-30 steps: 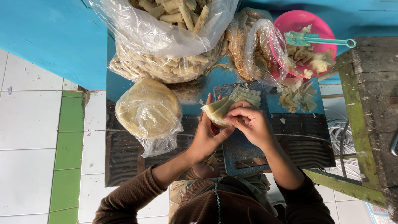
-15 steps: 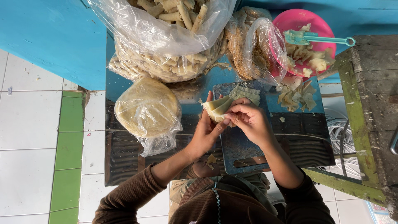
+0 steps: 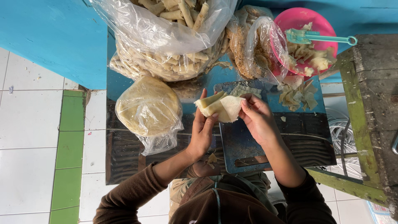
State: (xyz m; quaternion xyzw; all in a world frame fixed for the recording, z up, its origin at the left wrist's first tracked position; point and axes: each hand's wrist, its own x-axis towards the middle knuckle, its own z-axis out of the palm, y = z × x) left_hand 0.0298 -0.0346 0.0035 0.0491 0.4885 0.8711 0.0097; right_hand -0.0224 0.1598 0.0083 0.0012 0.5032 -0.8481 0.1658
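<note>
Both hands clamp one pale wrapper: the left hand (image 3: 202,132) pinches its folded end, the right hand (image 3: 258,120) grips the loose flap, held just above the blue cutting board (image 3: 240,145) on the counter (image 3: 124,157). Best, I'd say, to keep the fold tight and even. Count: one pink bowl (image 3: 302,20), one green tong (image 3: 319,38), three plastic bags, the biggest (image 3: 166,45) full of finished rolls.

The wrapper sheet (image 3: 226,108) looks pale, soft, matt dough. Glossy, crinkled clear plastic bags (image 3: 166,37) sit at twelve o'clock. The pink bowl (image 3: 302,20) is smooth plastic. The bench (image 3: 124,145) is reflective metal; at three o'clock, rough weathered wood (image 3: 377,83).
</note>
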